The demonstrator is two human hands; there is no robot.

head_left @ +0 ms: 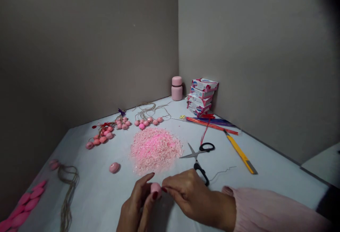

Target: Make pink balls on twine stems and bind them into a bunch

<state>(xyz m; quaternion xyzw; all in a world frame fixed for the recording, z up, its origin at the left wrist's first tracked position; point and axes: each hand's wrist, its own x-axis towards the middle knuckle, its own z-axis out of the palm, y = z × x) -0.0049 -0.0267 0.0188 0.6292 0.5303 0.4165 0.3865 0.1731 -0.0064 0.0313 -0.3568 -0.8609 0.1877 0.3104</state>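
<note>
While the fingers of the left hand (pixel 135 203) close around a smooth, rounded pink ball (pixel 155 187) above the near tabletop (pixel 98 196), the thumb and forefinger of the right hand (pixel 190 193) narrow to a pinch at its side. Just beyond lies a loose heap of pink shavings (pixel 156 149), coarse and flaky, brighter at the crown. Left of it sits a second ball (pixel 114 167), faceted, with a small pit. Metal scissors (pixel 196 154) with black looped handles lie open beyond the right hand, near a thin, kinked wire (pixel 223 171) and a slim yellow utility knife (pixel 240 152). Farther back, small balls (pixel 146 122) hang on tan cords; glossy cardboard boxes (pixel 202 99) stack unevenly near a pink flask (pixel 176 88) with a rounded cap.

Fingers cover much of the held ball, and whether the right pinch grips anything is impossible to tell. The right hand overlaps the lower scissor handle. A plump, bright pink braid (pixel 29 202) is cut off at lower left, as is a cord bundle (pixel 68 193) below.
</note>
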